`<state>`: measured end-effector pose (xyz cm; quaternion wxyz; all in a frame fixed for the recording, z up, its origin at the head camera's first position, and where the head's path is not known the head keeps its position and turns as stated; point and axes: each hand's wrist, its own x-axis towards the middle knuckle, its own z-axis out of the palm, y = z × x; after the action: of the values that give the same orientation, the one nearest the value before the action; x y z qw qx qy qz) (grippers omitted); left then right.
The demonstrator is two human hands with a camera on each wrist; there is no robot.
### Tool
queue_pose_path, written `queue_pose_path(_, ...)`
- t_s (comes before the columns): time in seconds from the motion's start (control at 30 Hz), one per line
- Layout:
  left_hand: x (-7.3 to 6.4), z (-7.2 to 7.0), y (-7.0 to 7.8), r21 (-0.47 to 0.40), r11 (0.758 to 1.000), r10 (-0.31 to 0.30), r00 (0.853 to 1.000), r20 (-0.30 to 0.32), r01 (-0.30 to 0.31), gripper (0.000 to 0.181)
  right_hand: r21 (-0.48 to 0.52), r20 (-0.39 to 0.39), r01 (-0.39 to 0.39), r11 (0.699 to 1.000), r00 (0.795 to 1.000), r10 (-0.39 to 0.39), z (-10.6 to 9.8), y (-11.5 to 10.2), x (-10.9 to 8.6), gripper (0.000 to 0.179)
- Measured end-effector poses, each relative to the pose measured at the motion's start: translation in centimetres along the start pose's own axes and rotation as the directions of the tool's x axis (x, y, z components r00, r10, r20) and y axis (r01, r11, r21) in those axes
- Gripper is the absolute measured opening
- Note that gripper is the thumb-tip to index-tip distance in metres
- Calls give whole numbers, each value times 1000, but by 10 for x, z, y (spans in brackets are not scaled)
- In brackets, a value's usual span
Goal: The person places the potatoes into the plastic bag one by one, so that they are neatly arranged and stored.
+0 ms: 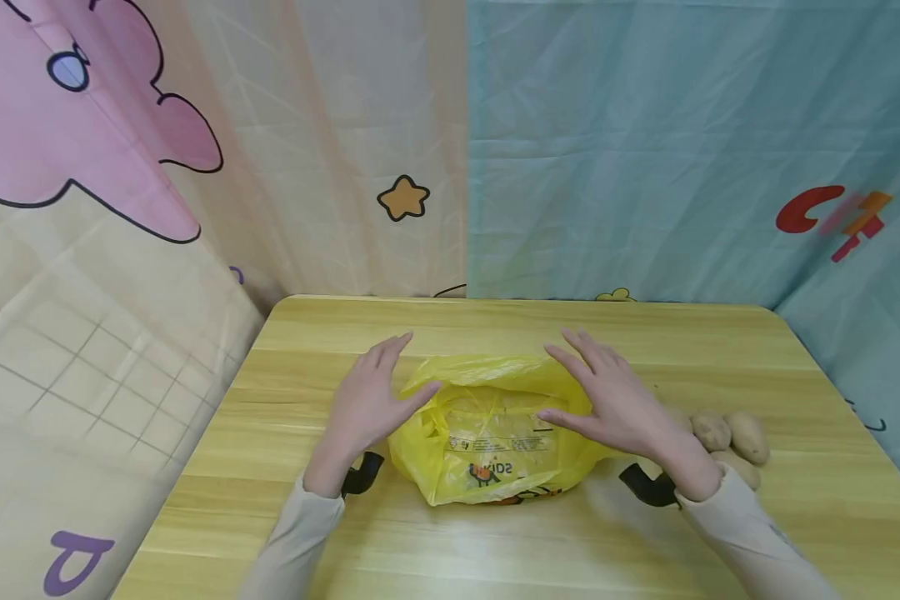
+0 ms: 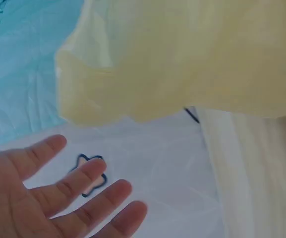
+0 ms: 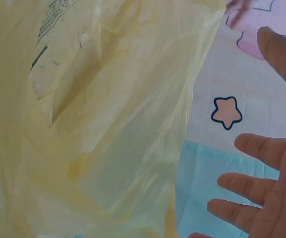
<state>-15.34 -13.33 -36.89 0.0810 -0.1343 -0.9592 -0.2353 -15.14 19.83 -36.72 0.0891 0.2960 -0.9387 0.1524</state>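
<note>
A yellow plastic bag [image 1: 487,483] with printing on it sits on the table, its wide mouth facing up. On the bag's left side, my left hand [image 1: 367,404] is held with fingers extended and thumb over the rim. The right hand [image 1: 618,404] mirrors it on the other side, fingers spread, thumb pointing across the mouth. In the left wrist view the left fingers [image 2: 78,193] show apart from the bag's edge [image 2: 182,64]. The right wrist view has spread right fingers [image 3: 252,186] beside the thin, creased bag wall [image 3: 128,129]. Neither hand holds anything.
Several potatoes [image 1: 747,437] lie together on the table to the right, partly hidden behind the right wrist. Black curved pieces [image 1: 648,485] show at both wrists. The wooden table [image 1: 450,550] ends at printed curtains [image 1: 615,150] behind and on both sides.
</note>
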Motion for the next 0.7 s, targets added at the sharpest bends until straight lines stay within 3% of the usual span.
queue_pose_path(0.13, -8, 4, -10, -55, 990, -130, 991, 35, 132, 86, 44, -23, -20, 999, 1000, 21, 0, 5, -4, 80)
queue_pose_path(0.33, -16, 14, -22, -67, 973, -218, 973, 69, 223, 78, 77, -39, -58, 995, 997, 62, 2, 10, -9, 78)
queue_pose_path(0.7, -18, 20, -29, -63, 974, -210, 970, 125, 219, 57, 127, -69, -124, 984, 989, 134, 0, 15, -18, 76)
